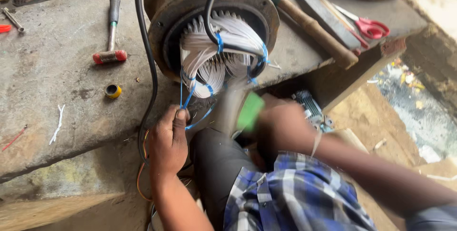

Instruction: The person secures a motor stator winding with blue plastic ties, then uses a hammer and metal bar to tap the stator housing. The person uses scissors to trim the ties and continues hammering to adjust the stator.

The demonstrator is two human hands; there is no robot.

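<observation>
From the head camera, a round rusty iron motor housing (166,9) lies on its side on a rough grey concrete slab (52,69), its open mouth facing the person and its long axis running away from them, towards the top of the frame. Inside the ring sits a bundle of smooth white winding wires (209,64), bent in curved loops and bound at intervals with thin blue tying cord (188,98) whose loose ends hang down out of the mouth. A glossy black cable (148,64) drops in a long arc past the housing's left side.

The left hand (169,140) is below the opening, thumb and fingers pinched tight on the blue tying cord, which runs taut upward to the windings. The right hand (281,126) is just right of it, closed around a blurred tool with a bright green part (250,111); the blur hides the tool's shape and how the fingers sit.

On the slab to the left lie a hammer with a red head and black grip (111,36), handle pointing away, and a small yellow tape roll (113,91). Red-handled scissors (369,27) and a brown wooden handle (314,29) lie at the right.
</observation>
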